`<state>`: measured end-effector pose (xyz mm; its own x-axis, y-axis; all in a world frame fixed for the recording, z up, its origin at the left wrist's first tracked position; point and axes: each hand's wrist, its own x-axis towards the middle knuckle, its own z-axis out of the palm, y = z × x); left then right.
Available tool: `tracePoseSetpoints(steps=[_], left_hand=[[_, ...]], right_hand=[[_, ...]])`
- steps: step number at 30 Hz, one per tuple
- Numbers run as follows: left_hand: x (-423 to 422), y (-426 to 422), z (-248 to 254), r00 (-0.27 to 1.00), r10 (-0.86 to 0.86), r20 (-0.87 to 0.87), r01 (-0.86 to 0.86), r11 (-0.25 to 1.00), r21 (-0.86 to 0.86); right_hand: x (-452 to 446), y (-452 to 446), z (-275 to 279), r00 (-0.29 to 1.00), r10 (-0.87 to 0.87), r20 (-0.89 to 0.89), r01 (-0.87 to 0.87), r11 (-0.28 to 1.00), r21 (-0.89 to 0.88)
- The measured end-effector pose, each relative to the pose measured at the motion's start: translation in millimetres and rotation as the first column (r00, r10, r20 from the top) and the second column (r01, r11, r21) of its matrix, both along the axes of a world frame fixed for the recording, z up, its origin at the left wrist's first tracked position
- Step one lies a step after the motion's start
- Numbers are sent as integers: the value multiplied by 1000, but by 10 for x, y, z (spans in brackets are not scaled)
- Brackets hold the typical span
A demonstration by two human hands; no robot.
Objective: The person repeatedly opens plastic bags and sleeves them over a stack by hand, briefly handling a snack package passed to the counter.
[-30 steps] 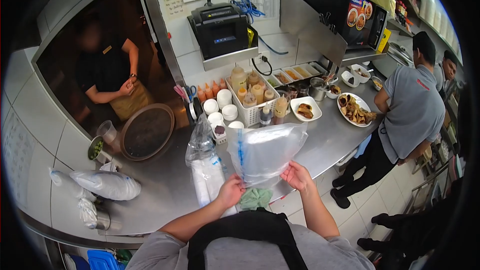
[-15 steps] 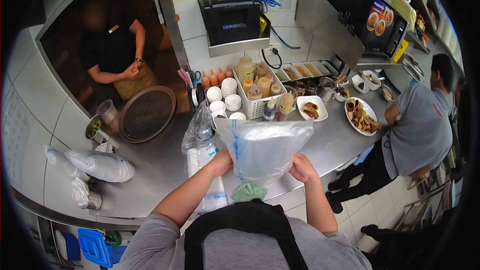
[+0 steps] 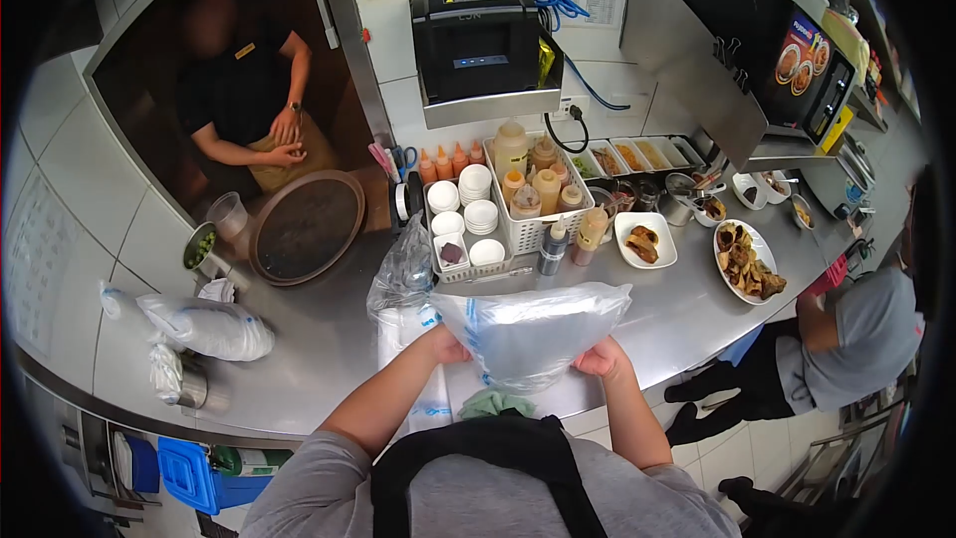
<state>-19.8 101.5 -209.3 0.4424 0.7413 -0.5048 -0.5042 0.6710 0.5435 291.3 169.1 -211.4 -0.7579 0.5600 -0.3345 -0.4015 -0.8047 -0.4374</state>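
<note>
A clear plastic bag [image 3: 538, 331] with blue print along its left side is stretched between my two hands, above the counter's front edge. My left hand [image 3: 448, 345] grips its lower left side, and my right hand [image 3: 601, 357] pinches the lower right side; some fingertips are hidden by the plastic. Left of the bag lies a white plastic roll or packet [image 3: 400, 331] with blue print, a crumpled clear wrap [image 3: 402, 274] at its far end. A green cloth [image 3: 496, 403] sits close to my body, below the bag.
Beyond the bag stand white cups [image 3: 480, 216] in a tray and a basket [image 3: 550, 223] of sauce bottles. Fried food fills a plate [image 3: 767, 294] at right. A round brown tray [image 3: 307, 229] lies left. A co-worker [image 3: 856, 339] stands right; another person [image 3: 244, 90] is behind the opening.
The bag's top edge has dropped and tilted, so the bag looks shorter. Both hands still hold it. My view has shifted slightly, and the co-worker at right has moved lower in view.
</note>
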Motion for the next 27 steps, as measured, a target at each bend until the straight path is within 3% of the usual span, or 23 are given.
tracePoseSetpoints(steps=[6, 9, 11, 12, 14, 17, 18, 20, 21, 22, 24, 26, 27], left_hand=[[124, 49, 23, 991, 97, -90, -96, 995, 20], [182, -50, 39, 979, 151, -134, -133, 982, 134], [234, -189, -4, 952, 301, -54, -290, 945, 151], [247, -271, -3, 953, 299, -51, -288, 945, 155], [258, -489, 62, 880, 454, 143, -463, 885, 43], [416, -824, 311, 852, 467, 237, -489, 871, 40], [407, -858, 117, 855, 462, 236, -483, 875, 39], [372, -874, -428, 924, 374, 73, -377, 864, 335], [486, -804, -410, 849, 504, -158, -450, 847, 283], [472, -781, -471, 853, 499, -156, -446, 850, 279], [423, -682, -577, 713, 443, -544, -158, 857, 491], [415, -555, -630, 668, 499, -552, -153, 818, 554], [418, -496, -619, 616, 559, -554, -156, 777, 611]], right_hand=[[-95, 41, -52, 988, 7, 154, -16, 998, 59], [-90, -39, 63, 983, -42, 181, 27, 996, 85], [-45, -71, -143, 970, -189, 151, 186, 982, 40], [-29, -139, -110, 970, -192, 152, 187, 981, 45], [-15, -372, 99, 927, -366, 75, 374, 914, -158], [85, -692, 230, 956, -288, -61, 276, 948, -158], [80, -778, 169, 954, -295, -61, 282, 946, -160], [27, -917, -9, 965, -241, 105, 226, 965, 135], [6, -914, -46, 956, -243, 162, 221, 965, 141], [-16, -911, -36, 954, -248, 167, 226, 964, 140], [-48, -876, -22, 904, -272, 330, 201, 951, 233], [42, -739, -92, 921, -255, 293, 200, 958, 205], [62, -618, -41, 957, -224, 184, 210, 973, 94]])
